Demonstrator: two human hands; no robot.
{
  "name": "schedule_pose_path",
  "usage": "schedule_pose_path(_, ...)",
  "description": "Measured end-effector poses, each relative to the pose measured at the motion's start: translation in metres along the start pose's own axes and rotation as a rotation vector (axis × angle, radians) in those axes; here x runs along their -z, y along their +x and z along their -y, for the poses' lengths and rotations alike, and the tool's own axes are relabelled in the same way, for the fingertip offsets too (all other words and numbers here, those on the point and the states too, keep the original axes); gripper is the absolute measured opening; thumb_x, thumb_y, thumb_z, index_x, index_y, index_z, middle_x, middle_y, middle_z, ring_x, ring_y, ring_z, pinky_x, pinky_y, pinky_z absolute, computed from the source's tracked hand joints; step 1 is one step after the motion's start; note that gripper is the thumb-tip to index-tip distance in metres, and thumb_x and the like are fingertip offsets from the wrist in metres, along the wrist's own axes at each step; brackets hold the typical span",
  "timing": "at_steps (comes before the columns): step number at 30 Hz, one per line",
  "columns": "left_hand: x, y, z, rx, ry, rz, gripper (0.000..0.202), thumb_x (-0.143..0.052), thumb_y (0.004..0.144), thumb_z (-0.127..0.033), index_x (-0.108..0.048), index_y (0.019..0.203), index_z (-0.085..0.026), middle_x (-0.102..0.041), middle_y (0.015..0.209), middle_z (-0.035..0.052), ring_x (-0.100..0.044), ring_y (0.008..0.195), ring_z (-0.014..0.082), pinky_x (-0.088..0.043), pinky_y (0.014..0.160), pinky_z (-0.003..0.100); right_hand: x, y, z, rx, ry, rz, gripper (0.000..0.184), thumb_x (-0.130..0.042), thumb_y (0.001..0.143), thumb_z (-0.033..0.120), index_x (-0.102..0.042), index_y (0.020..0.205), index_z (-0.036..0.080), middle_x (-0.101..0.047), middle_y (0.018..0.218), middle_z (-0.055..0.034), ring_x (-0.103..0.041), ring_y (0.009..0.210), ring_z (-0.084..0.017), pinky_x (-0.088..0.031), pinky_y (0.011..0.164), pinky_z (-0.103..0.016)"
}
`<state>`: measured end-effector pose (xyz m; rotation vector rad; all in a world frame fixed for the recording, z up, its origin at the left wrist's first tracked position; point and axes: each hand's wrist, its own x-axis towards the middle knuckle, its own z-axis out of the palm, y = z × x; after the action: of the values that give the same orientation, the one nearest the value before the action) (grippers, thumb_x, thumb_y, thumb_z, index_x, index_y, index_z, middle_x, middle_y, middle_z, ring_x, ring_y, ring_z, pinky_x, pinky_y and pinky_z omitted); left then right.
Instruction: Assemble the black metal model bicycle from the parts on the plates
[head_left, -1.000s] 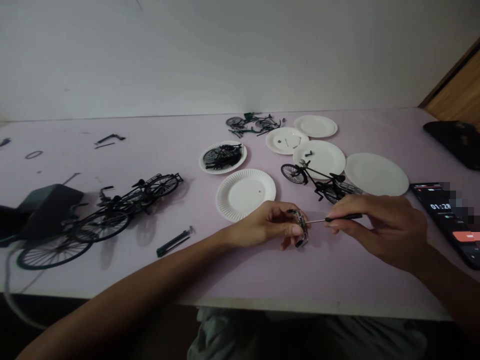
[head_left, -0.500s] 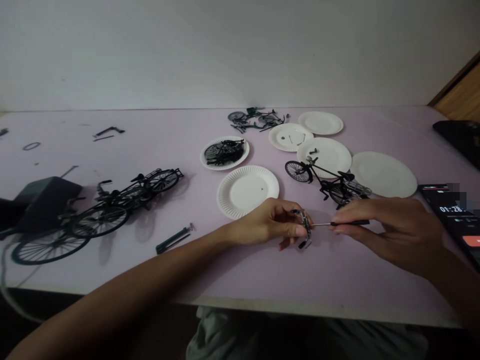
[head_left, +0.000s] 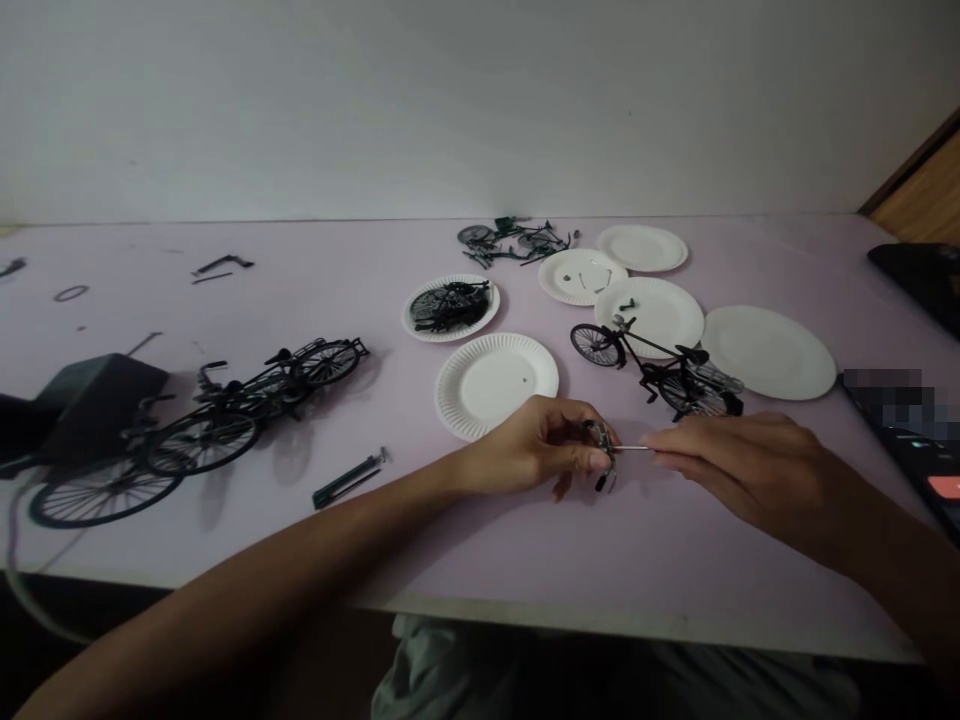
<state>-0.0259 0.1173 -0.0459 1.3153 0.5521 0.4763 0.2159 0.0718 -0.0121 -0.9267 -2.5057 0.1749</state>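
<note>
Between its thumb and fingers my left hand pinches a small model-bicycle handlebar, dark with silvery parts. My right hand is closed round a screwdriver; its thin metal shaft points left and its tip meets the middle of the handlebar. The fingers hide the screwdriver's handle. Just behind my hands a black model bicycle leans across a paper plate. Left of it lies another paper plate with one tiny dark piece on it.
More model bicycles stand at the left beside a dark block-shaped object. A green hand-pump-like part lies in front. Bicycle parts lie at the back, near a plate of parts. A phone rests at the right.
My right hand has rolled over the screwdriver, so the handle is now covered, and the shaft sits slightly further left. The handlebar has turned a little in my left hand.
</note>
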Motion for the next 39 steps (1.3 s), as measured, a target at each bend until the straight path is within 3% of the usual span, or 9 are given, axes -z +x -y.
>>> schedule_pose_path(10,-0.01,-0.006,0.006,-0.184,0.328,-0.17,0.009,-0.061,0.091,-0.017,-0.063,0.098,-0.012,-0.059,0.089,0.0041,-0.058,0.059,0.0074,-0.055,0.053,0.02,-0.005,-0.004,0.002,0.019,-0.227,0.153,0.022,-0.043,0.102,0.021,-0.064,0.096,0.016,-0.062,0.064,-0.0001,-0.057,0.052,-0.015,-0.03,0.053,-0.031)
schedule_pose_path(15,-0.005,-0.011,0.008,-0.466,0.712,-0.206,0.036,-0.045,0.085,0.004,-0.061,0.111,-0.014,-0.061,0.096,0.0073,-0.062,0.075,0.0113,-0.054,0.06,0.021,-0.011,-0.002,0.006,0.011,-0.19,0.094,0.03,-0.042,0.103,0.021,-0.061,0.08,0.017,-0.053,0.053,0.0028,-0.048,0.044,-0.013,-0.027,0.048,-0.031)
schedule_pose_path(19,-0.005,-0.014,0.005,-0.642,0.967,-0.258,0.032,-0.041,0.091,0.002,-0.058,0.114,-0.012,-0.062,0.095,0.009,-0.061,0.081,0.0133,-0.054,0.066,0.024,-0.018,0.001,0.009,-0.238,0.123,0.041,0.032,-0.041,0.103,0.028,-0.064,0.083,0.018,-0.055,0.055,0.003,-0.048,0.045,-0.011,-0.033,0.048,-0.027)
schedule_pose_path(25,-0.003,-0.018,-0.006,-0.767,1.33,-0.269,0.024,-0.039,0.098,-0.004,-0.055,0.116,-0.008,-0.063,0.096,0.0108,-0.061,0.083,0.0144,-0.053,0.062,0.023,-0.02,0.007,0.014,-0.714,0.918,0.187,0.044,-0.036,0.103,0.048,-0.06,0.08,0.019,-0.032,0.048,0.0087,-0.031,0.042,-0.01,-0.032,0.042,-0.023)
schedule_pose_path(28,0.0,-0.016,-0.007,-0.756,1.307,-0.273,0.026,-0.038,0.098,-0.003,-0.055,0.117,-0.008,-0.064,0.098,0.0112,-0.061,0.085,0.0144,-0.052,0.062,0.023,-0.023,0.006,0.013,-0.612,0.66,0.105,0.038,-0.041,0.102,0.042,-0.064,0.083,0.019,-0.046,0.052,0.0054,-0.043,0.047,-0.011,-0.037,0.047,-0.025)
schedule_pose_path(31,0.001,-0.012,-0.004,-0.704,1.206,-0.299,0.027,-0.037,0.098,-0.004,-0.057,0.116,-0.011,-0.064,0.097,0.0099,-0.061,0.084,0.0134,-0.053,0.066,0.024,-0.029,0.001,0.007,-0.322,0.197,-0.02,0.021,-0.049,0.099,0.026,-0.067,0.094,0.017,-0.07,0.075,-0.0033,-0.061,0.061,-0.014,-0.044,0.058,-0.028)
schedule_pose_path(33,0.001,-0.01,-0.002,-0.688,1.146,-0.307,0.027,-0.037,0.098,-0.005,-0.058,0.114,-0.011,-0.064,0.096,0.0096,-0.061,0.083,0.0129,-0.054,0.068,0.025,-0.032,-0.002,0.004,-0.188,0.019,-0.039,0.019,-0.049,0.097,0.019,-0.067,0.097,0.016,-0.074,0.081,-0.0063,-0.063,0.061,-0.016,-0.044,0.058,-0.028)
schedule_pose_path(36,0.0,-0.009,-0.001,-0.695,1.15,-0.311,0.026,-0.037,0.099,-0.005,-0.058,0.113,-0.01,-0.064,0.095,0.009,-0.061,0.08,0.0121,-0.054,0.067,0.024,-0.032,-0.003,0.003,-0.166,-0.02,-0.011,0.021,-0.047,0.098,0.018,-0.067,0.095,0.015,-0.071,0.073,-0.0056,-0.061,0.056,-0.016,-0.041,0.055,-0.029)
schedule_pose_path(39,-0.003,-0.011,-0.005,-0.747,1.278,-0.299,0.026,-0.037,0.099,-0.004,-0.056,0.115,-0.01,-0.063,0.094,0.0091,-0.061,0.079,0.0131,-0.053,0.063,0.024,-0.026,0.001,0.009,-0.345,0.287,0.038,0.027,-0.044,0.101,0.028,-0.067,0.093,0.017,-0.064,0.066,-0.0015,-0.055,0.054,-0.014,-0.04,0.054,-0.027)
